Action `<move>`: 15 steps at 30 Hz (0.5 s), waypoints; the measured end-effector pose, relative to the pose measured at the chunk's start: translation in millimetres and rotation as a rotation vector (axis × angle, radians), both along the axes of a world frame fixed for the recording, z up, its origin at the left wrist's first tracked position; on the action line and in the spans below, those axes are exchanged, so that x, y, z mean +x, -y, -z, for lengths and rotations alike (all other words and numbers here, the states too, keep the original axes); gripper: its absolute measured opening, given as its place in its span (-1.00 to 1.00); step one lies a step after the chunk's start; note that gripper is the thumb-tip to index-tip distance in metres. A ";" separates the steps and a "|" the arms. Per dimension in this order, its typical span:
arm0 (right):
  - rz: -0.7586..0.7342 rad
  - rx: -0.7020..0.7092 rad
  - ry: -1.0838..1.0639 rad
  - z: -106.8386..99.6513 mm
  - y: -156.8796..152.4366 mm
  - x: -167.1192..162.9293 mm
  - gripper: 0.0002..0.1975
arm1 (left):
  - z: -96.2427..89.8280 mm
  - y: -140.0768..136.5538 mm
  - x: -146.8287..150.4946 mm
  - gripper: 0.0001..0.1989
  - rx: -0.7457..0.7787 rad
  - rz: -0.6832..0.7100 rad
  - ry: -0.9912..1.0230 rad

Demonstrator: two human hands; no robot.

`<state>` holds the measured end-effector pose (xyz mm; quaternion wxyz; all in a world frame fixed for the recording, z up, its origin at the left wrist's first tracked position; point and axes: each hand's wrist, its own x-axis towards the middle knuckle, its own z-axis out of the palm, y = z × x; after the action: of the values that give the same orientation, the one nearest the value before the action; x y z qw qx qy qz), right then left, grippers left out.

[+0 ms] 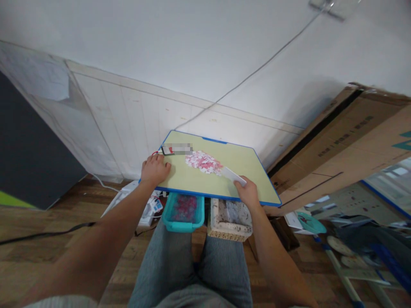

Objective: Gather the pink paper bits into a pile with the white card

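A pale yellow board [247, 160] with a blue rim carries a loose pile of small pink and white pieces [203, 162]; they are too small to name. My right hand [249, 191] is closed on one end of a flat white strip [233, 175], whose other end touches the pile's right side. At the board's left edge my left hand [156, 170] lies with its fingers resting on the surface and nothing visible in them. Just beyond its fingers are a dark-framed flat item [167, 150] and a red cord; part of that item is blurred out.
Below the board's front edge sit a teal plastic tub [183, 226] with reddish contents and a speckled pale box [230, 231]. A large cardboard box [346, 141] leans at the right. A cable [257, 70] runs down the white wall behind the board.
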<state>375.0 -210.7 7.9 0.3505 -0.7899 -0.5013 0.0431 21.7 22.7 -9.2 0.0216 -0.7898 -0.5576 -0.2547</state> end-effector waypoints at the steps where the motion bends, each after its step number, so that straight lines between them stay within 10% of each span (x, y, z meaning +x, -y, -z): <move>1: -0.010 -0.008 0.007 -1.4 -1.3 0.0 -0.65 | 0.1 -0.2 -0.1 -0.50 -0.006 -0.001 0.001; 15: -0.113 -0.067 0.015 -3.2 -7.8 5.6 -0.66 | 0.7 -2.0 -0.7 -0.49 -0.055 0.002 -0.005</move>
<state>380.6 -202.9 11.2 0.3172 -0.7720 -0.5458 0.0738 21.0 24.7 -9.8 0.0011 -0.7914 -0.5633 -0.2375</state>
